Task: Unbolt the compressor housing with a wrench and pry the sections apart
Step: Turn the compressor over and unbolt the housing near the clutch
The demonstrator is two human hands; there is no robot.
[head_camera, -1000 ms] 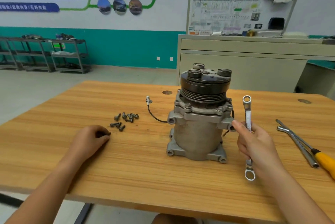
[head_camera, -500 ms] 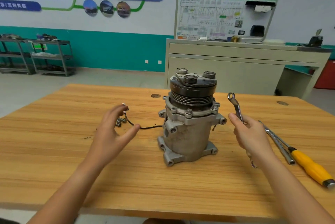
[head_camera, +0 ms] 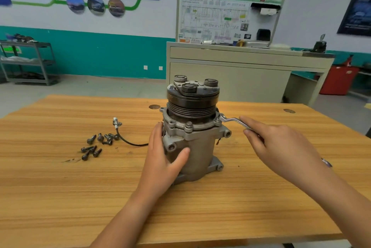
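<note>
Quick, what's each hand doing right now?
Left hand: open, braced against the compressor.
Right hand: closed on the wrench.

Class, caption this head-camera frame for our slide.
Left hand steadies the upright compressor while the right hand holds a wrench at its flange.
</note>
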